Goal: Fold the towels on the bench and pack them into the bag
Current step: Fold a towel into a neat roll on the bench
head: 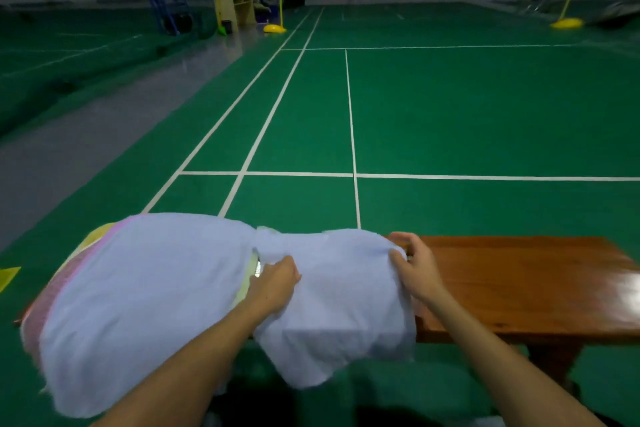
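Observation:
A large pale blue towel (145, 288) lies spread over the left half of the wooden bench (519, 288), and its front edge hangs over the bench's near side. Under it on the left, pink and pale yellow towels (86, 250) show at the edges. My left hand (277, 277) grips a bunched fold of the blue towel near its middle. My right hand (412, 267) pinches the towel's right edge on the bench top. No bag is in view.
The bench's right half is bare polished wood, with a leg (554, 364) below. Green badminton court floor with white lines stretches ahead. Nets, yellow post bases (566, 23) and a small cabinet (235, 10) stand far off.

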Motion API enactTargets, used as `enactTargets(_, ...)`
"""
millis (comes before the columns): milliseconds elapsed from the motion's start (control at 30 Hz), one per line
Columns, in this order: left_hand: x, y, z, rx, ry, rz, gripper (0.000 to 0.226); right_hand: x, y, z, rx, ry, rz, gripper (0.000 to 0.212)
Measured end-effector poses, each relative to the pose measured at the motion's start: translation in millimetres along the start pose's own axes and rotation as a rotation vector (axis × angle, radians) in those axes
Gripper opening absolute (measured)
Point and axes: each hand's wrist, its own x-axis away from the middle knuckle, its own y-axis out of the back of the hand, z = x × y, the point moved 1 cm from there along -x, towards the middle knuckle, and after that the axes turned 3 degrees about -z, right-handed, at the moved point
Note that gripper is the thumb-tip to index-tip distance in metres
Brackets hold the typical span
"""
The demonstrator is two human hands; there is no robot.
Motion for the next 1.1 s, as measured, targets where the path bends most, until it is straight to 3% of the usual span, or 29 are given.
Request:
enactTargets(67, -6.1, -25.3, -3.7, -0.075, 0.003, -0.010, 0.020, 4.8, 14.5, -30.4, 0.066, -0.039, 0.032, 0.025)
enactTargets(167, -9.9, -23.2, -0.2, -0.057, -0.036, -0.167, 0.037, 9.8, 27.2, -55.2, 0.082, -0.084, 0.046, 0.014)
enactTargets(267, -7.8, -14.4, 1.3, -0.032, 0.102, -0.291, 0.066, 10.1, 35.2, -68.2, 0.049, -0.103, 0.102, 0.014)
enactTargets(467, -20.9, -11.1, 11.5, 0.409, 0.142, -0.088, 0.094, 7.8, 43.3, -66.8, -0.045, -0.198, 0.278, 0.022)
enactTargets(567, -14.1, 5.1, 12.3, 0.602, 0.076, -0.018, 0.080, 15.2, 50.0, -49.7, -0.038, -0.200, 0.281, 0.019)
enactTargets(667, -2.7, 37.1, 6.4, 0.670, -0.019, -0.052, 0.033, 19.6, 63.2, -23.7, -0.091, -0.200, 0.182, 0.025)
enactTargets(733, 7.9, 65.8, -0.8, 0.713, -0.047, -0.081, 0.019, 17.4, 76.9, -4.7, -0.053, -0.129, 0.098, 0.031)
enactTargets(867, 36.0, 124.0, -14.4, 0.728, -0.112, -0.197, 0.031, 20.5, 104.5, 46.0, 0.015, -0.024, -0.001, 0.046)
enactTargets(1100, 77.9, 198.5, -35.8, 0.442, -0.252, -0.512, 0.038, 33.1, 135.2, 124.9, 0.255, 0.180, -0.206, 0.052)
